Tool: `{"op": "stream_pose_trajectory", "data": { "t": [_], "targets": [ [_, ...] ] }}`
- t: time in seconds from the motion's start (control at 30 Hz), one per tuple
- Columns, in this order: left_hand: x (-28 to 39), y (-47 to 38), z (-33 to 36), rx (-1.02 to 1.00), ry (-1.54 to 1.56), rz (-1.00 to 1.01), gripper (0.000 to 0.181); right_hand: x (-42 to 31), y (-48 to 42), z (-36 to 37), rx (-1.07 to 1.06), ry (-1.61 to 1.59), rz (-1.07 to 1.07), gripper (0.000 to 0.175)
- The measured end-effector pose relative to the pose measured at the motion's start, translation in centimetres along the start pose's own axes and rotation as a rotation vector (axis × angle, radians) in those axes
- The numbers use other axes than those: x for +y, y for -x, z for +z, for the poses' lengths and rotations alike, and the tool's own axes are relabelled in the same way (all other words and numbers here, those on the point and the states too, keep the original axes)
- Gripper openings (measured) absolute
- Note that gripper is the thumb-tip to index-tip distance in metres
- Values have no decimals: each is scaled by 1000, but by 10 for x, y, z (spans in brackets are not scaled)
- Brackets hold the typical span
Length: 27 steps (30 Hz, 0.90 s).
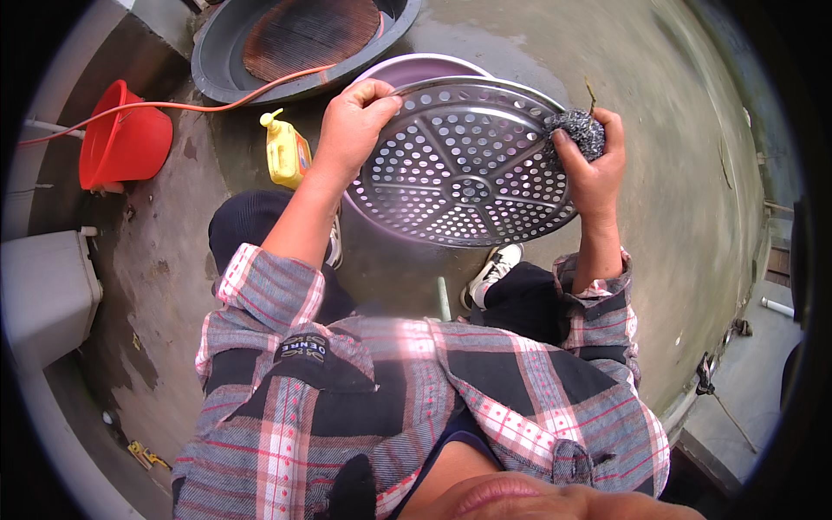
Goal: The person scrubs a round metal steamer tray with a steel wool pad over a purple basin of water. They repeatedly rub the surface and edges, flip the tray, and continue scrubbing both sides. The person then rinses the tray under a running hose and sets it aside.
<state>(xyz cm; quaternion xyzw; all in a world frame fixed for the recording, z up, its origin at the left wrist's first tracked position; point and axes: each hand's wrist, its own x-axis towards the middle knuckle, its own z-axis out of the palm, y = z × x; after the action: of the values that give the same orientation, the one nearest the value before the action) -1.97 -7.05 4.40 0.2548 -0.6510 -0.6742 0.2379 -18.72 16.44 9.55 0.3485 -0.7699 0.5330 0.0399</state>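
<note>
A round perforated metal steamer tray (469,188) is held up in front of me, its lower rim tilted towards my knees. My left hand (357,127) pinches its upper left rim between thumb and fingers. In my right hand (595,162) is a steel wool scourer (577,135), pressed against the tray's right rim. A thin stalk-like strand sticks up from the scourer. Behind and below the tray is a purplish basin (432,68), mostly hidden by it.
A large dark tub (224,71) at the top holds a round brown slatted board (312,32). An orange hose (214,106) runs from it past a red bucket (133,146). Left of the tray stands a yellow pump bottle (284,153). The concrete floor (676,195) looks wet in places.
</note>
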Motion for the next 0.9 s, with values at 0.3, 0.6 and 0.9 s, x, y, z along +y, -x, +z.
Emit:
{"op": "stream_pose_trajectory", "data": {
  "t": [0.3,0.6,0.9],
  "targets": [
    [-3,-1,3,64,114,9,10,-20,12,20,-6,32,-45,45],
    [0,-1,0,10,30,83,8,-29,30,36,0,259,-371,53],
    [-3,5,6,42,156,80,11,-28,35,39,-27,246,-328,53]
  ]
}}
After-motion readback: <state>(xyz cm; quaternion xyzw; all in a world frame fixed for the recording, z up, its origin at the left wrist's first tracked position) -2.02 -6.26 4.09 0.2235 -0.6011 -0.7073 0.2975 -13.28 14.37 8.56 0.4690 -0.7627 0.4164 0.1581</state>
